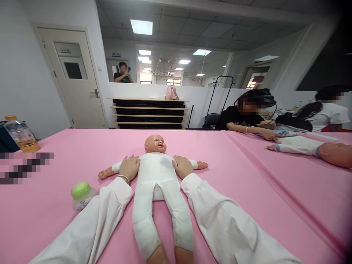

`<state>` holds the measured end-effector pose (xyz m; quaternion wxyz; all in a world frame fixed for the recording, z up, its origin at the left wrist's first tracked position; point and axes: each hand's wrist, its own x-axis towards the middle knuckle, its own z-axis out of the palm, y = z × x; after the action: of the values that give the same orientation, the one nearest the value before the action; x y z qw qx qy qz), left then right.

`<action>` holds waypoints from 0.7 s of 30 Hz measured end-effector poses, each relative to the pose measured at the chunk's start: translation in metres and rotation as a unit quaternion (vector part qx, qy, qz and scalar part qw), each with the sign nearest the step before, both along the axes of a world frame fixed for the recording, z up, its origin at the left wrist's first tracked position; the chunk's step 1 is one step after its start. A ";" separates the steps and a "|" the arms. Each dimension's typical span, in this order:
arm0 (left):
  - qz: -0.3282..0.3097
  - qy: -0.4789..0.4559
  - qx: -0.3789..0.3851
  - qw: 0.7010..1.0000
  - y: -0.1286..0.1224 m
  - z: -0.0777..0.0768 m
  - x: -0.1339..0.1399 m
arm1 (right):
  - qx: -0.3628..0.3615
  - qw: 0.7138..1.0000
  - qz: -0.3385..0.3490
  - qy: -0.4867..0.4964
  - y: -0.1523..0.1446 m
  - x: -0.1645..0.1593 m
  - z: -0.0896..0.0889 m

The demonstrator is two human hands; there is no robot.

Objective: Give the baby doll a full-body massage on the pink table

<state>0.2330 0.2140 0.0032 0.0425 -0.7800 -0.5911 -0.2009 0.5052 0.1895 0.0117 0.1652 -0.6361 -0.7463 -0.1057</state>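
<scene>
Fingers (133, 158) a bit spread, left hand (129, 167) and right hand (183, 167) touch the baby doll (157, 168); pushing hard could slide it.

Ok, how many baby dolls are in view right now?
2. One doll lies between the left hand and right hand; a second doll lies at the far right, its head partly cut off by the picture's edge. Others could be hidden.

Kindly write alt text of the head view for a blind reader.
Left hand and right hand touch both sides of a baby doll lying face up on a pink cover. Left is a green-lidded jar; right, another person by a second doll.
</scene>
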 end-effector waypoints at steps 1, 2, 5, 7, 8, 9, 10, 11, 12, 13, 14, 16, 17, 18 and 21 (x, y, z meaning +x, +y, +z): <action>0.026 0.005 0.009 1.000 -0.002 0.000 -0.002 | 0.004 1.000 -0.024 0.001 -0.001 0.001 0.001; 0.055 0.005 0.024 0.998 -0.004 -0.001 -0.004 | 0.008 0.999 -0.046 0.003 -0.003 0.003 0.001; 0.122 -0.011 0.097 0.988 -0.008 -0.001 -0.009 | 0.030 0.993 -0.114 0.011 -0.006 0.007 0.001; 0.077 -0.033 0.121 0.989 -0.008 0.000 -0.008 | 0.061 0.991 -0.119 0.019 -0.007 0.006 0.000; 0.039 -0.039 0.119 0.991 -0.007 0.000 -0.007 | 0.076 0.992 -0.098 0.022 -0.007 0.005 0.000; 0.002 -0.039 0.111 0.993 -0.006 0.001 -0.004 | 0.084 0.995 -0.058 0.022 -0.007 0.004 -0.001; -0.027 -0.036 0.098 0.994 -0.005 0.001 -0.002 | 0.080 0.997 -0.005 0.020 -0.006 0.003 -0.002; -0.044 -0.030 0.086 0.995 -0.003 0.001 0.000 | 0.065 0.996 0.051 0.017 -0.004 0.002 -0.002; -0.053 -0.026 0.078 0.995 -0.002 0.001 0.002 | 0.044 0.994 0.101 0.015 -0.003 0.001 -0.003; -0.058 -0.022 0.073 0.995 -0.001 0.001 0.004 | 0.023 0.990 0.136 0.016 -0.001 0.000 -0.004; -0.063 -0.019 0.068 0.996 0.000 0.000 0.004 | 0.007 0.988 0.154 0.019 0.000 0.000 -0.005; -0.071 -0.015 0.058 0.996 0.001 0.000 0.004 | -0.008 0.990 0.143 0.019 0.001 0.002 -0.006; -0.070 -0.005 0.047 0.996 0.001 0.000 0.002 | -0.012 0.992 0.122 0.010 0.002 0.002 -0.006; -0.063 0.010 0.033 0.997 0.001 0.000 0.000 | -0.016 0.995 0.099 -0.001 0.001 0.004 -0.005; -0.024 0.061 0.000 0.998 -0.002 0.001 -0.008 | -0.029 0.999 0.034 -0.028 -0.002 0.008 -0.003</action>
<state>0.2251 0.2120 0.0039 0.0739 -0.8050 -0.5682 -0.1539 0.5132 0.1874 0.0091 0.1292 -0.6115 -0.7747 -0.0961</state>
